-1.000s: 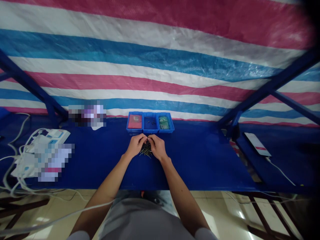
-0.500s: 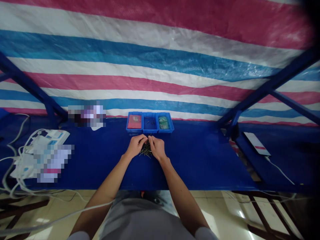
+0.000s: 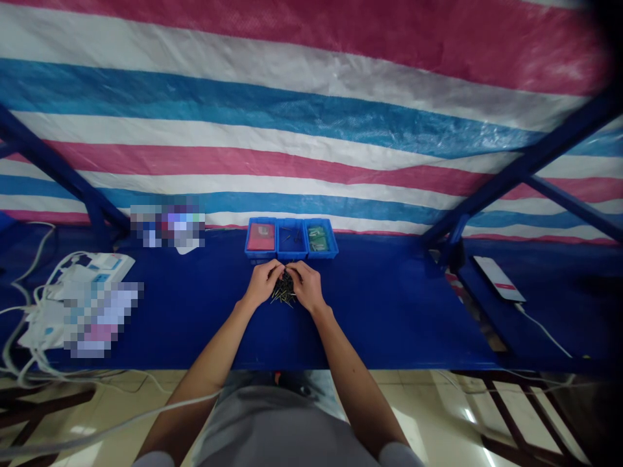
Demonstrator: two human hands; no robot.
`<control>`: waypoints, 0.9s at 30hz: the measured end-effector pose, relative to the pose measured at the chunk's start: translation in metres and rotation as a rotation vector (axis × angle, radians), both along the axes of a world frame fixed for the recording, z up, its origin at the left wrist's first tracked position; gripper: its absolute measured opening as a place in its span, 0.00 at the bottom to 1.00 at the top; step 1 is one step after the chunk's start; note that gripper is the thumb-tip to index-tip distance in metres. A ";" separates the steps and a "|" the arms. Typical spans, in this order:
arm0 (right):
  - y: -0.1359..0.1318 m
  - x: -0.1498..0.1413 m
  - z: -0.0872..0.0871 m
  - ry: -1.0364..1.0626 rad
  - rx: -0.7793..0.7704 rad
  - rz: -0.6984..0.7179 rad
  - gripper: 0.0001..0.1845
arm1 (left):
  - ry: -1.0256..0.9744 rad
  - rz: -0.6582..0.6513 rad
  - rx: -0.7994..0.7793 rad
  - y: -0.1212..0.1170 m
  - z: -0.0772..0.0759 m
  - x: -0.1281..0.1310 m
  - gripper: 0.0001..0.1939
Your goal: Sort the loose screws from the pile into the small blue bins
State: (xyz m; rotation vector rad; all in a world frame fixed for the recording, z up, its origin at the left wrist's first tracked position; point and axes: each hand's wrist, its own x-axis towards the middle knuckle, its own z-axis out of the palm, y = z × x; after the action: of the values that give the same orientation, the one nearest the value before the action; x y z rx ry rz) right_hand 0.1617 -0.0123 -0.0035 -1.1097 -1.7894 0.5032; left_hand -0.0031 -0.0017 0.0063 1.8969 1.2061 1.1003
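Observation:
A pile of small, thin, dark and brassy screw-like pieces (image 3: pixel 283 290) lies on the blue table. My left hand (image 3: pixel 263 283) is at the pile's left side, thumb and fingers pinched together. Over its right side, my right hand (image 3: pixel 305 283) is also closed in a pinch. The fingertips almost meet above the far edge of the pile; what is between them is too small to make out. Just beyond the hands stand three joined blue bins: the left bin (image 3: pixel 261 254) with something red inside, the middle bin (image 3: pixel 293 255) with a few thin pieces, the right bin (image 3: pixel 322 254) with silvery pieces on green.
A white power strip (image 3: pixel 114 264) with tangled cables sits at the left, beside blurred-out items. On the right, a phone (image 3: pixel 499 279) lies plugged into a white cable. Blue metal posts (image 3: pixel 457 241) flank the table (image 3: pixel 389 311), and a striped tarp (image 3: pixel 311 155) hangs behind it.
My right hand's fingertips have shifted slightly left, closer to my left fingertips. The piles and bins stay where they were.

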 end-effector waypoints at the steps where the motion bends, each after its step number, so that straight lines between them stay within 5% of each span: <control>1: 0.000 0.000 0.000 -0.013 0.000 -0.003 0.15 | -0.002 0.000 -0.002 0.000 0.000 0.000 0.19; 16: -0.003 0.000 0.003 -0.164 -0.050 -0.039 0.21 | -0.014 -0.013 0.005 -0.002 0.004 0.000 0.19; 27: -0.001 0.000 0.003 -0.039 -0.010 0.023 0.14 | -0.061 0.010 -0.011 0.000 0.001 -0.001 0.19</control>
State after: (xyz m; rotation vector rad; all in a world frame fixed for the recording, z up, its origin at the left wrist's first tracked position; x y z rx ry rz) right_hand 0.1621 -0.0137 0.0000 -1.1133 -1.8374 0.5079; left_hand -0.0043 -0.0018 0.0075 1.8374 1.1869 1.1466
